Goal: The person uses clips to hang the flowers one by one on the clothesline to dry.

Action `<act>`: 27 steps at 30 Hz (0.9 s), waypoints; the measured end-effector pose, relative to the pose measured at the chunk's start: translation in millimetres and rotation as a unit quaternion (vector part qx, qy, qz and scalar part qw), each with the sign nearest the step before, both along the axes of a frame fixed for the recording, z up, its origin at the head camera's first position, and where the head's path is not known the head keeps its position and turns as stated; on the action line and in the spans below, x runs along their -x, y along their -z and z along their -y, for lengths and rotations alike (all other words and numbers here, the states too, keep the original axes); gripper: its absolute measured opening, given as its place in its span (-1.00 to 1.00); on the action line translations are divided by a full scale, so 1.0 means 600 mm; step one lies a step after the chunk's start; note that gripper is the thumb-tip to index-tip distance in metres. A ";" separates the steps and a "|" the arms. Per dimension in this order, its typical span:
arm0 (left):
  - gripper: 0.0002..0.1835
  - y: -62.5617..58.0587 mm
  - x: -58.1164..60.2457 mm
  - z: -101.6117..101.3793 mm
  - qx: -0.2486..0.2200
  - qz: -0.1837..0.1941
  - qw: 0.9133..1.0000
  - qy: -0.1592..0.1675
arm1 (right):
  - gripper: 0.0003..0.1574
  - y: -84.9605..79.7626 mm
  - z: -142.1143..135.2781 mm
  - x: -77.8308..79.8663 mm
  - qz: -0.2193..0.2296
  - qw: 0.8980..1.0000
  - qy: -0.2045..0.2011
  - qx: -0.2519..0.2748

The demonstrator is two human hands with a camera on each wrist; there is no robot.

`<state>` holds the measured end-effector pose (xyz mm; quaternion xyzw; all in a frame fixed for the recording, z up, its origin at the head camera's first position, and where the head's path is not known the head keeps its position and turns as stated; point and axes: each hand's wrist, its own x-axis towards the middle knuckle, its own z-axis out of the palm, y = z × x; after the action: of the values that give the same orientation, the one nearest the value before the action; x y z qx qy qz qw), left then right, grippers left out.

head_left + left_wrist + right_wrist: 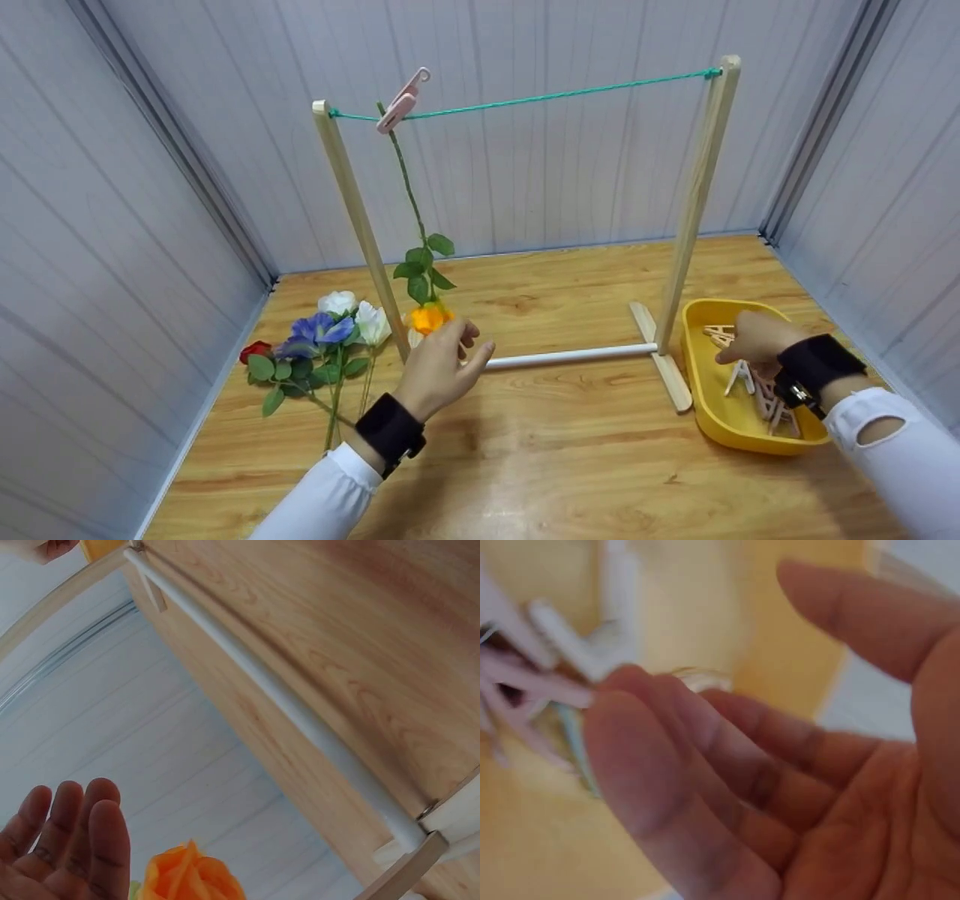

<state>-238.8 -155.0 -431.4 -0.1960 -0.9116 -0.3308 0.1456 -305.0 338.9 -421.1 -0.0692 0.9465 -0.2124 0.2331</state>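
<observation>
An orange rose (429, 319) hangs head down on its leafy stem, fixed to the green cord (555, 98) by a pink clothespin (397, 112). My left hand (442, 366) is beside the bloom with fingers loosely bent. The left wrist view shows the rose (191, 877) apart from that hand's fingertips (105, 829). Over the yellow basket (757, 444) reaches my right hand (763, 341). In the right wrist view its thumb and fingers are spread apart, holding nothing. Just beyond the fingertips lie pink and white clothespins (536, 686), partly blurred.
Two wooden posts (694, 210) carry the cord, joined low down by a white bar (574, 355). A flat wooden foot (673, 382) stands close to the basket. Left of the frame lie loose flowers: a blue one (319, 334), a red one (255, 351) and white ones (373, 324).
</observation>
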 end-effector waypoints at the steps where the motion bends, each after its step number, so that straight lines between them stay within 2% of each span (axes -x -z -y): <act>1: -0.68 0.002 0.000 0.001 0.002 0.007 1.000 0.002 | -0.51 0.007 -0.003 0.002 -0.006 1.000 0.005 -0.004; 4: -0.67 0.007 -0.001 0.002 0.006 0.022 1.000 0.003 | -0.55 0.023 -0.010 0.009 -0.025 0.999 0.007 -0.022; 9: -0.70 0.014 -0.002 0.005 0.018 0.022 1.000 -0.001 | -0.62 0.035 -0.010 0.014 -0.040 0.998 0.002 -0.049; 16: -0.72 0.024 -0.003 0.004 0.022 0.020 1.000 0.001 | -0.87 0.039 0.006 0.012 -0.017 0.998 0.009 -0.055; 27: -0.73 0.028 -0.002 0.006 0.017 0.035 0.999 0.012 | -0.68 0.049 0.033 -0.002 -0.074 0.993 -0.028 -0.083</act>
<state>-237.6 -158.6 -448.1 -0.1978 -0.9191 -0.3238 0.1066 -303.7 318.9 -450.7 -0.0915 0.9733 -0.1203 0.1728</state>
